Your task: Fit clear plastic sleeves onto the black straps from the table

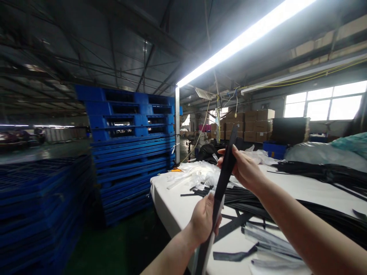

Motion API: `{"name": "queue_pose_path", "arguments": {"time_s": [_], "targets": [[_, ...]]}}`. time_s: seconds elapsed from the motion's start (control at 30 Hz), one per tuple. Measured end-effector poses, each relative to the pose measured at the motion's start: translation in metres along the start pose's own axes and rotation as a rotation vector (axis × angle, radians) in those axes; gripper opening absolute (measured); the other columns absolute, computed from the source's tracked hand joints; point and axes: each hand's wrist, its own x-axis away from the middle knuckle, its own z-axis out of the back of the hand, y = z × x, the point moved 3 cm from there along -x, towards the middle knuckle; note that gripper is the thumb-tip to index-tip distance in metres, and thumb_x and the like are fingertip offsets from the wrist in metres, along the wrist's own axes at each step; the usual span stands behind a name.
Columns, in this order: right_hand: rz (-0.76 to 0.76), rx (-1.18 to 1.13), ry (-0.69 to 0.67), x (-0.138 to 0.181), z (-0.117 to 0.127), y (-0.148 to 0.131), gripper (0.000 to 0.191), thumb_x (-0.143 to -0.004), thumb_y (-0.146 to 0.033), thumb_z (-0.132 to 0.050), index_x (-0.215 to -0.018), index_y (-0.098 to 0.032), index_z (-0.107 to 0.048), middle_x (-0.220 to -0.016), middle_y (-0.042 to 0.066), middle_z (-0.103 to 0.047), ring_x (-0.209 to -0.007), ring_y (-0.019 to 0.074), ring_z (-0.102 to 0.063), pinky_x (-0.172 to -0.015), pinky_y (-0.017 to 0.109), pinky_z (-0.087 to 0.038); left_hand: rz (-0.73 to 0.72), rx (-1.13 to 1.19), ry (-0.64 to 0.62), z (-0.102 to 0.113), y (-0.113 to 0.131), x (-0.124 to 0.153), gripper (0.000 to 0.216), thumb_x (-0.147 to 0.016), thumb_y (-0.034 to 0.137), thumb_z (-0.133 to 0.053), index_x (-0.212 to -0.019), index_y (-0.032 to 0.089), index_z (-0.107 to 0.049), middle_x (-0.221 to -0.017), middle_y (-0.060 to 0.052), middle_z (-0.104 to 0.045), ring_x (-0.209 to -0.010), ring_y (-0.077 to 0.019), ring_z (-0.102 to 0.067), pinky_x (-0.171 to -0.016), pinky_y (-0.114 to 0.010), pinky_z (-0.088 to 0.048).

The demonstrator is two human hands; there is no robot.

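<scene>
A long flat black strip [224,178] runs steeply upward in front of me, held in both hands. My left hand [203,215] is closed around its lower part, where a pale, clear plastic layer shows along the edge. Higher up, my right hand [243,166] pinches the strip near its upper end between thumb and fingers. Below the hands, a bundle of black strips [243,198] lies across the white table [172,202]. Clear plastic sleeves [275,244] and a short black piece [231,256] rest at the near side.
Crumpled white plastic [197,172] is heaped at the table's far left corner, beside an orange tool [174,170]. More black strips [323,170] lie at the right. Tall stacks of blue pallets [132,152] stand left. Cardboard boxes [255,124] are piled behind.
</scene>
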Motion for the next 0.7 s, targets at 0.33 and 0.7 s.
{"name": "queue_pose_path", "arguments": {"time_s": [0.33, 0.7], "targets": [[0.107, -0.071, 0.087, -0.022, -0.012, -0.017, 0.030, -0.080, -0.043, -0.075, -0.071, -0.018, -0.062, -0.070, 0.006, -0.070, -0.073, 0.0190, -0.070, -0.066, 0.028, -0.056, -0.012, -0.054, -0.007, 0.015, -0.006, 0.017, 0.067, -0.084, 0.082, -0.033, -0.076, 0.018, -0.049, -0.043, 0.006, -0.044, -0.029, -0.0071, -0.038, -0.029, -0.017, -0.023], [0.043, 0.021, 0.089, -0.013, -0.017, -0.003, 0.030, -0.078, -0.047, -0.074, -0.082, -0.017, -0.073, -0.076, 0.006, -0.074, -0.074, 0.0182, -0.070, -0.069, 0.027, -0.056, 0.001, -0.045, -0.014, 0.032, 0.007, 0.017, 0.064, -0.087, 0.078, -0.033, -0.080, 0.017, -0.049, -0.045, 0.005, -0.048, -0.030, -0.0075, -0.040, -0.029, -0.017, -0.028]]}}
